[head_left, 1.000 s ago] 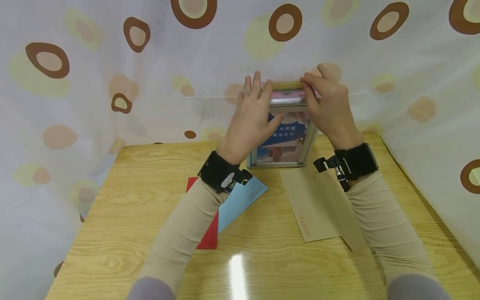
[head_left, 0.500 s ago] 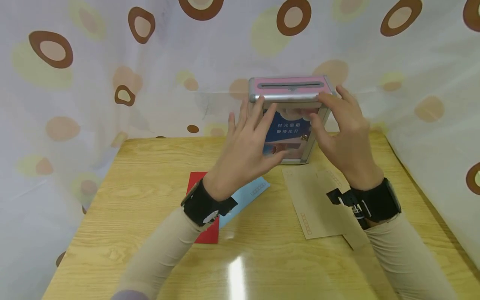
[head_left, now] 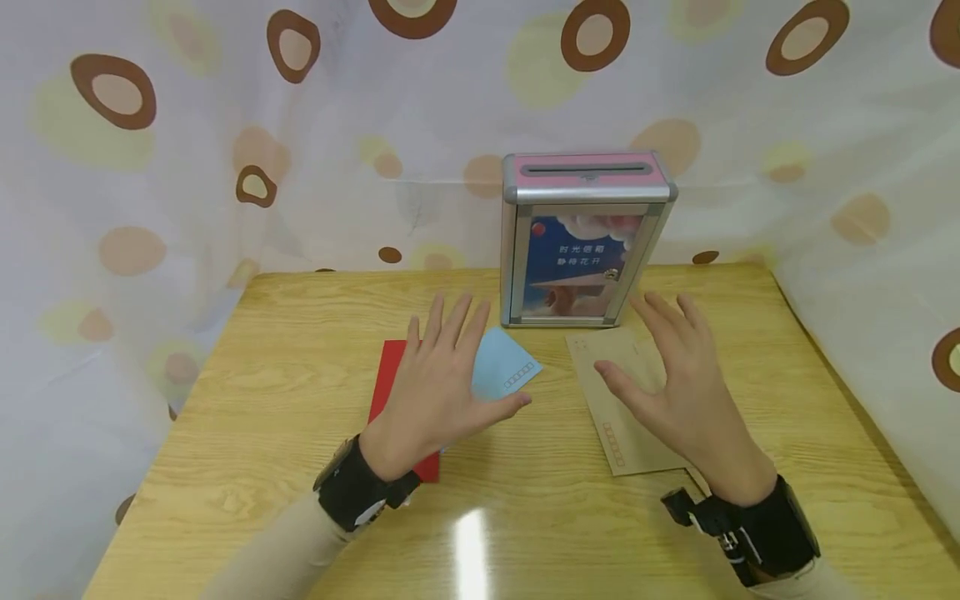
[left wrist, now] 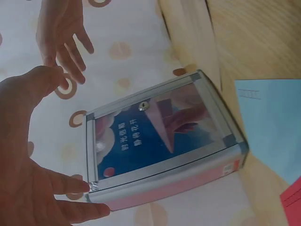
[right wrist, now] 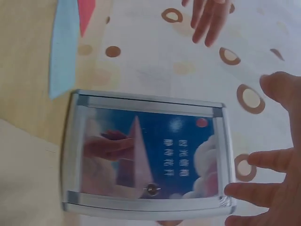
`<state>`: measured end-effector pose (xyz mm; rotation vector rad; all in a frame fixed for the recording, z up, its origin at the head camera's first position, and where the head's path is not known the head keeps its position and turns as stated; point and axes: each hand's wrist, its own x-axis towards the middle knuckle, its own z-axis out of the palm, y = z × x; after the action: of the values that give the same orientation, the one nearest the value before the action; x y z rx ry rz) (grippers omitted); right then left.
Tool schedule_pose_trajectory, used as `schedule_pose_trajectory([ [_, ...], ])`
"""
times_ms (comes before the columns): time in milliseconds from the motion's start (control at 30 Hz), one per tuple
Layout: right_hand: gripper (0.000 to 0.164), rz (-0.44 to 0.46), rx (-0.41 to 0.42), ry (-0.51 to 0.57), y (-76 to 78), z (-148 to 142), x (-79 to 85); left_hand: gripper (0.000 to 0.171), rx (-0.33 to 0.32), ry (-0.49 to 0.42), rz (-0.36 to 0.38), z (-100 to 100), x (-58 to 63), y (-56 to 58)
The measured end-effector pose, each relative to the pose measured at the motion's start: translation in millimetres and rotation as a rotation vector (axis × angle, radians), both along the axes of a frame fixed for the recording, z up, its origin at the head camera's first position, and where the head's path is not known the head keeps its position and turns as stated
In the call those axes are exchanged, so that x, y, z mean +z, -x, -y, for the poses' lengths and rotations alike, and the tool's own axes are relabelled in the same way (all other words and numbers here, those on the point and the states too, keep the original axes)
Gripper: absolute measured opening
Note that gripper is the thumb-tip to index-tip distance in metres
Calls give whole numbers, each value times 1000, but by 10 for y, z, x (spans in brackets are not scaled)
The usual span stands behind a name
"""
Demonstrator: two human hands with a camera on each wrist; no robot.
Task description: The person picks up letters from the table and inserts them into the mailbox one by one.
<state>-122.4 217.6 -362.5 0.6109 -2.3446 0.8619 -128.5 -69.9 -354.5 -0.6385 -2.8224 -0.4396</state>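
Observation:
A pink and silver letter box (head_left: 577, 187) stands upright at the back of the table, with a slot in its lid and a small lock on its front door. My left hand (head_left: 438, 383) hovers with spread fingers above a red envelope (head_left: 390, 367) and a light blue envelope (head_left: 498, 362), partly hiding both. To the right, my right hand (head_left: 686, 387) hangs above the brown envelopes (head_left: 607, 417), thumb apart from its fingers. Both hands are away from the box and hold nothing. Both wrist views show the box's front, the left one with its lock (left wrist: 144, 106).
The wooden table (head_left: 300, 367) runs back to a patterned curtain (head_left: 337, 125), which also closes off the left and right sides. A bright light reflection lies near the table's front.
Both hands have come off the top of the letter box and drawn back toward me, over the envelopes. The lid, raised a second ago, now lies down with its slot showing.

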Motion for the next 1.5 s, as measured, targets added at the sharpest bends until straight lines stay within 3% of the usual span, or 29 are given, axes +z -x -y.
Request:
schedule_pose_trajectory([
  [233,91,270,-89,-91,-253,99,-413,115,55,28,164,110,-392,-133],
  [367,96,375,-114,-133,-375,203,-568,117,67,49,227,125,-555,-229],
  [567,96,410,-128,-180,-452,287,-701,118,63,62,283,99,-729,-364],
  [700,95,429,-145,-236,-455,245,-767,118,37,85,276,62,-799,-398],
  [967,99,507,-180,-335,-272,-78,-821,116,42,104,232,31,-828,-421],
  [1233,102,590,-196,-337,-38,-352,-791,117,34,88,272,25,-835,-441],
  [1500,106,652,-171,-265,224,-488,-675,117,27,79,271,-29,-802,-436],
])
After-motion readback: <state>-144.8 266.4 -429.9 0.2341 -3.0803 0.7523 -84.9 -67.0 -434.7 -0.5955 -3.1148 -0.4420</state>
